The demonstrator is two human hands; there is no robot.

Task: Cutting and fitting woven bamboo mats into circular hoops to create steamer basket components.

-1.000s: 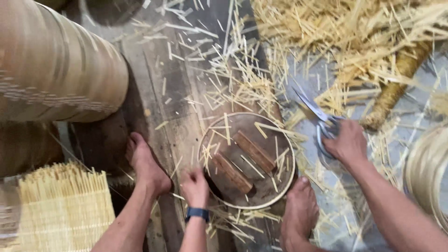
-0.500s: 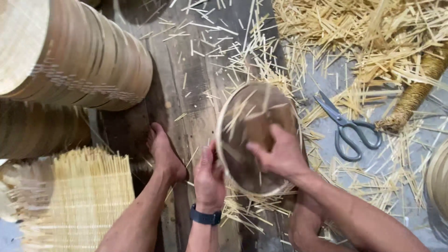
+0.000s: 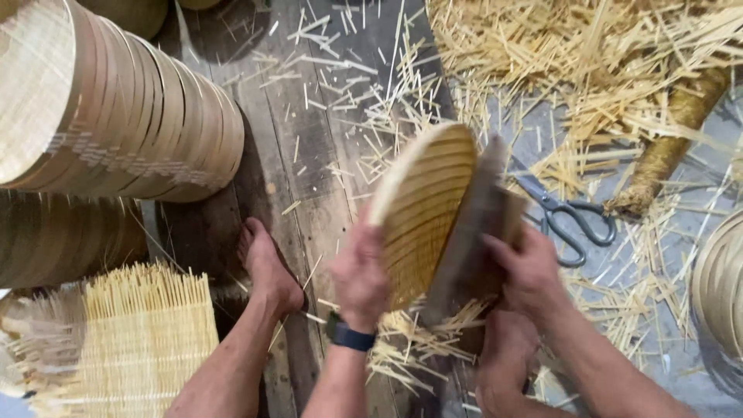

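Observation:
I hold a round bamboo steamer tray (image 3: pixel 422 209) tilted up on edge, its slatted face turned toward me. My left hand (image 3: pixel 361 272) grips its lower left rim; a dark watch sits on that wrist. My right hand (image 3: pixel 528 272) holds the tray's right side together with a dark flat piece (image 3: pixel 472 224) pressed against its back. Grey scissors (image 3: pixel 569 219) lie on the floor just right of the tray, apart from my hands. My bare left foot (image 3: pixel 267 267) rests on the wooden planks left of my left hand.
A row of stacked bamboo rings (image 3: pixel 116 116) lies on its side at upper left. A mat of thin bamboo sticks (image 3: pixel 131 340) lies at lower left. Bamboo offcuts (image 3: pixel 604 70) cover the floor at upper right. Another bamboo ring (image 3: pixel 720 286) shows at the right edge.
My right hand left the scissors on the floor and took hold of the tray. Both hands lifted the tray from flat on the floor to upright on edge.

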